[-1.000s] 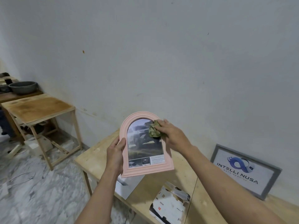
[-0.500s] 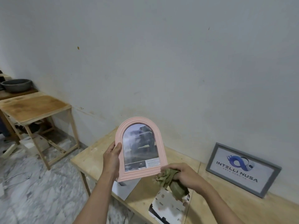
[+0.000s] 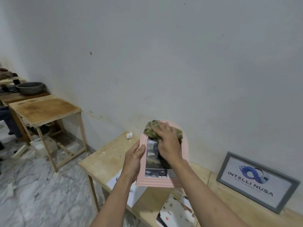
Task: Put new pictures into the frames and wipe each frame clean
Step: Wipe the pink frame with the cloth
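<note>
Your left hand (image 3: 134, 158) grips the pink frame's (image 3: 185, 155) left edge above the surface (image 3: 105, 159); your right hand (image 3: 167, 141) presses a green cloth (image 3: 150, 130) flat on its arched top. The grey frame (image 3: 257, 181) leans nearby at right.

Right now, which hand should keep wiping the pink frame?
The right hand. It already presses the green cloth on the top of the pink frame, while the left hand grips the frame's left edge to steady it.

Cloth (image 3: 151, 130) atop arched frame (image 3: 142, 164), above table (image 3: 105, 159).
</note>
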Tool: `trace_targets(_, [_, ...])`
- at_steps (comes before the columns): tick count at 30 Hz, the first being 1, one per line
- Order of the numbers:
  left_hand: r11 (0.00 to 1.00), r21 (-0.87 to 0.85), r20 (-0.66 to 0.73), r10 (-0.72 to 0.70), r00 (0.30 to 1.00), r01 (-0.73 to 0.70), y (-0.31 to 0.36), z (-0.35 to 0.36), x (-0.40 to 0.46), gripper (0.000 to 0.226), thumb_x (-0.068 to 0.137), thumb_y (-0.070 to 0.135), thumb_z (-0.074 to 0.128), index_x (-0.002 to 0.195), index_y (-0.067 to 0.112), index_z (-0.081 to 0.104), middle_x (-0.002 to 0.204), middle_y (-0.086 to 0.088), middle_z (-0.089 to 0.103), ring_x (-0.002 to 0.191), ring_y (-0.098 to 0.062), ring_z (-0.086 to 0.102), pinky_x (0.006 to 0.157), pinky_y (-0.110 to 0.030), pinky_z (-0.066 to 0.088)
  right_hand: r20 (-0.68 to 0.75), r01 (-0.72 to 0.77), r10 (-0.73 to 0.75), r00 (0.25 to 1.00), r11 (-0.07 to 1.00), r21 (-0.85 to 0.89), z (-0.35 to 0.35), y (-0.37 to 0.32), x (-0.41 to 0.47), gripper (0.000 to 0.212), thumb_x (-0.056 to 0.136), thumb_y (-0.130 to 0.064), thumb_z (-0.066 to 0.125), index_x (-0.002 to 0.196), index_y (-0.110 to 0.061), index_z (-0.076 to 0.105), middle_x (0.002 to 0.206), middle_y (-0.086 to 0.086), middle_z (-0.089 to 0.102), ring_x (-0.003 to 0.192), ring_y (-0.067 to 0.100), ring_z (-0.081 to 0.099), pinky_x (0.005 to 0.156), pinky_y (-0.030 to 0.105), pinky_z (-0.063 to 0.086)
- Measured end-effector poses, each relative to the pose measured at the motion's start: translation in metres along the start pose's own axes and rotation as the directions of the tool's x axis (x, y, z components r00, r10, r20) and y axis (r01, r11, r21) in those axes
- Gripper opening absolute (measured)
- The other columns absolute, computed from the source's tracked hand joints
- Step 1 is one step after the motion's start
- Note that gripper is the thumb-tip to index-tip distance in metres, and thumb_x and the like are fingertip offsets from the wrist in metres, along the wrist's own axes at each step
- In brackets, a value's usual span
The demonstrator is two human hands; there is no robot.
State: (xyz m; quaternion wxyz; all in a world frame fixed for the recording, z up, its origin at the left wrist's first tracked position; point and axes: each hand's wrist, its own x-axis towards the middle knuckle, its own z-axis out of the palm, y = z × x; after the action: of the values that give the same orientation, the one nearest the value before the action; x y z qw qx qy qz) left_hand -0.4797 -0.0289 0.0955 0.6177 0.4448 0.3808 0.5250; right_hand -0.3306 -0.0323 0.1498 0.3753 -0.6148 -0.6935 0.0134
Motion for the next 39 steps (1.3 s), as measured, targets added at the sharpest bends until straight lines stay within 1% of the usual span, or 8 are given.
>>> trace_targets(5, [0.983,-0.178,-0.020,-0.040,0.999,0.035,0.007,-0.022,0.003,0.032,0.100,0.000,0.045,0.121,0.010,0.067,0.110,-0.011,0.076,0.092,-0.022,0.075,0.074,-0.031,0.062,0.253,0.198,-0.226,0.941,0.971,0.130,0.027,-0.011,-0.025,0.067,0.076,0.008,0.049,0.134,-0.025,0.056,0.150,-0.003,0.040,0.143,0.011,0.021,0.120,0.033,0.000])
trace_targets(11, [0.984,-0.172,-0.144,-0.077,0.987,0.052,0.003,-0.038,0.010,0.025,0.102,0.013,0.051,0.121,0.011,0.068,0.113,-0.016,0.074,0.100,-0.035,0.071,0.090,-0.049,0.057,0.427,0.237,-0.296,0.854,0.953,0.187,0.039,-0.008,-0.064,0.056,0.076,0.010,0.054,0.121,-0.021,0.066,0.143,-0.005,0.050,0.142,0.012,0.027,0.119,0.029,-0.002])
trace_targets(15, [0.998,-0.060,-0.195,-0.023,0.980,0.012,0.004,-0.041,0.012,0.028,0.102,0.018,0.053,0.125,0.019,0.067,0.116,-0.009,0.074,0.110,-0.034,0.069,0.101,-0.057,0.050,0.646,-0.102,-0.141,0.750,0.940,0.324,0.006,-0.017,-0.066,0.042,0.084,0.008,0.049,0.104,-0.020,0.075,0.119,-0.005,0.069,0.116,0.011,0.059,0.108,0.032,0.042])
trace_targets(22, [1.000,-0.009,-0.099,0.019,0.995,-0.020,0.018,-0.017,0.010,0.035,0.098,0.027,0.058,0.132,0.023,0.064,0.123,-0.010,0.071,0.108,-0.034,0.069,0.097,-0.055,0.053,-0.049,0.024,-0.014,0.999,0.979,0.201,-0.047,-0.021,0.034,0.061,0.072,0.017,0.046,0.114,-0.020,0.071,0.131,-0.002,0.061,0.129,0.014,0.047,0.118,0.029,0.025])
trace_targets(27, [0.994,-0.093,-0.204,0.039,0.978,-0.059,0.019,-0.016,0.008,0.043,0.088,0.036,0.065,0.128,0.022,0.066,0.129,-0.017,0.067,0.115,-0.040,0.064,0.101,-0.060,0.048,0.209,0.125,-0.160,0.965,0.977,0.171,-0.018,0.004,0.009,0.058,0.069,0.020,0.049,0.111,-0.013,0.072,0.134,0.004,0.058,0.135,0.022,0.041,0.120,0.040,0.020])
trace_targets(31, [0.994,-0.100,-0.286,0.016,0.958,-0.046,0.007,-0.032,0.004,0.041,0.092,0.033,0.063,0.130,0.019,0.065,0.126,-0.007,0.070,0.117,-0.030,0.065,0.105,-0.055,0.048,0.446,-0.120,-0.044,0.894,0.935,0.333,0.006,0.020,-0.063,0.048,0.084,0.014,0.054,0.109,-0.021,0.073,0.131,-0.015,0.055,0.136,0.002,0.036,0.121,0.028,0.015])
trace_targets(35, [0.999,-0.053,-0.290,-0.005,0.957,-0.011,-0.007,-0.036,0.001,0.050,0.085,0.044,0.065,0.131,0.025,0.064,0.127,-0.001,0.069,0.117,-0.027,0.065,0.104,-0.053,0.049,0.642,-0.418,0.057,0.765,0.802,0.427,-0.011,0.015,-0.091,0.043,0.088,0.011,0.052,0.103,-0.021,0.076,0.118,-0.011,0.068,0.117,-0.001,0.057,0.104,0.029,0.046])
trace_targets(39, [1.000,-0.001,-0.232,-0.019,0.973,0.019,-0.010,-0.026,-0.004,0.042,0.090,0.040,0.061,0.130,0.027,0.065,0.125,0.000,0.070,0.114,-0.027,0.066,0.102,-0.052,0.051,0.371,-0.413,0.233,0.899,0.736,0.537,-0.045,0.003,-0.053,0.051,0.083,0.012,0.048,0.098,-0.028,0.076,0.102,-0.007,0.073,0.094,0.010,0.067,0.071,0.011,0.051])
